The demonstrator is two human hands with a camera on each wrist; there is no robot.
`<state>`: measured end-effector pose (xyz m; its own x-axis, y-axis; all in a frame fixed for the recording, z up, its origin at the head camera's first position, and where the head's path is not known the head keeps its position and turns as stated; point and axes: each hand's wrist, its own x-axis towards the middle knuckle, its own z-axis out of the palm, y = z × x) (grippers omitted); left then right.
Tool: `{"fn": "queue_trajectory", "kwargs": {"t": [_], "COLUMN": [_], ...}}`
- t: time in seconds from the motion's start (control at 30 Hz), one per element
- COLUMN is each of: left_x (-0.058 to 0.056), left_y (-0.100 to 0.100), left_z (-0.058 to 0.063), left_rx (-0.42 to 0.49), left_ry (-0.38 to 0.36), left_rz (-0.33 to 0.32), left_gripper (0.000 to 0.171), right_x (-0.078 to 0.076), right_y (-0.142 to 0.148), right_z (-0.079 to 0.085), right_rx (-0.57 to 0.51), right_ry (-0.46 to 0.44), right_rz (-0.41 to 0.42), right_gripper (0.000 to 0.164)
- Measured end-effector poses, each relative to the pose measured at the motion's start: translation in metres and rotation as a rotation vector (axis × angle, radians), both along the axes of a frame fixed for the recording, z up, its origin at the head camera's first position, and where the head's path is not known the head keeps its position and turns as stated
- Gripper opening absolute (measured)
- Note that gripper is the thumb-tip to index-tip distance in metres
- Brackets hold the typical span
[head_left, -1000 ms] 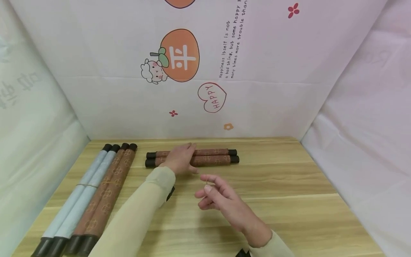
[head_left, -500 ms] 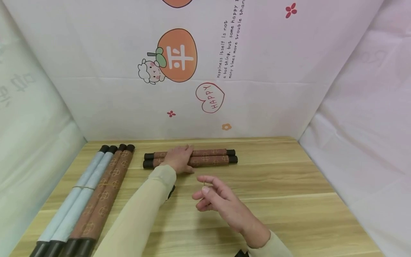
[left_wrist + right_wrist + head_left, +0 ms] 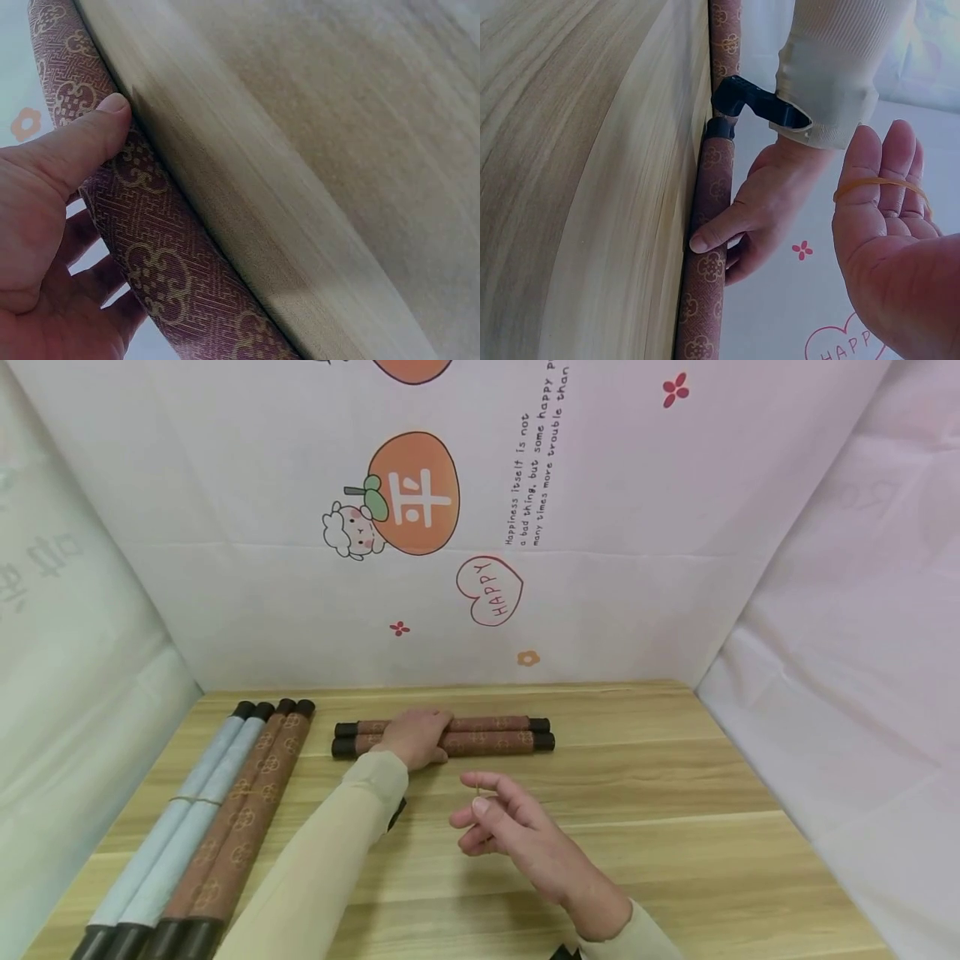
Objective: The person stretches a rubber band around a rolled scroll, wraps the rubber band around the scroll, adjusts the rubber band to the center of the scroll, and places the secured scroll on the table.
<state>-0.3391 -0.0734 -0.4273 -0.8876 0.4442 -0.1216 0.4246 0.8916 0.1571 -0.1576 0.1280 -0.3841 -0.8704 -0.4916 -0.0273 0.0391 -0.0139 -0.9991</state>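
Note:
Two brown patterned scrolls with black end caps lie side by side across the back of the table, the near scroll (image 3: 487, 743) in front of the far scroll (image 3: 491, 724). My left hand (image 3: 415, 737) grips them left of their middle. In the left wrist view its thumb presses on the near scroll's cloth, with the other fingers around the far side. My right hand (image 3: 528, 839) is raised nearer me, fingers loosely bent and apart. A thin orange rubber band (image 3: 881, 181) loops around its fingers in the right wrist view.
On the left lie two light blue scrolls (image 3: 176, 827), tied by a thin band (image 3: 197, 799), alongside two brown scrolls (image 3: 243, 818). White printed cloth (image 3: 600, 610) stands behind the wooden table (image 3: 637, 827) and on both sides. A black wrist mount (image 3: 757, 101) juts from the left sleeve.
My left hand's fingers have bent further over the pair of scrolls. The pair has shifted slightly towards me. My right hand keeps its pose, and the head view has moved a little.

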Motion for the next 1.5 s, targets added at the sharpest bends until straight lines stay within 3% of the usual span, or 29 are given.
{"fn": "queue_trajectory", "kwargs": {"t": [0.23,0.47,0.83,0.97,1.23,1.5], "left_x": [0.008,0.015,0.03,0.031,0.038,0.038], "left_y": [-0.005,-0.011,-0.013,-0.012,-0.008,-0.005], "left_z": [0.001,-0.001,0.009,0.007,-0.005,-0.013], "left_rx": [0.062,0.064,0.069,0.085,0.047,0.034], "left_ry": [-0.058,-0.092,-0.137,-0.118,-0.051,-0.001], "left_rz": [-0.019,-0.033,-0.057,-0.073,-0.089,-0.073], "left_gripper": [0.068,0.065,0.066,0.061,0.098,0.105], "right_x": [0.002,0.001,0.001,0.002,0.002,0.004], "right_y": [0.0,0.001,0.003,0.003,0.002,0.002], "right_z": [0.002,-0.001,0.001,0.003,0.001,0.002], "right_rx": [-0.002,0.003,0.004,-0.002,0.0,-0.005], "right_ry": [0.016,0.002,0.004,0.005,-0.012,-0.007], "right_rz": [-0.003,-0.01,0.003,0.006,-0.006,-0.001], "right_gripper": [0.05,0.048,0.047,0.048,0.047,0.047]}}
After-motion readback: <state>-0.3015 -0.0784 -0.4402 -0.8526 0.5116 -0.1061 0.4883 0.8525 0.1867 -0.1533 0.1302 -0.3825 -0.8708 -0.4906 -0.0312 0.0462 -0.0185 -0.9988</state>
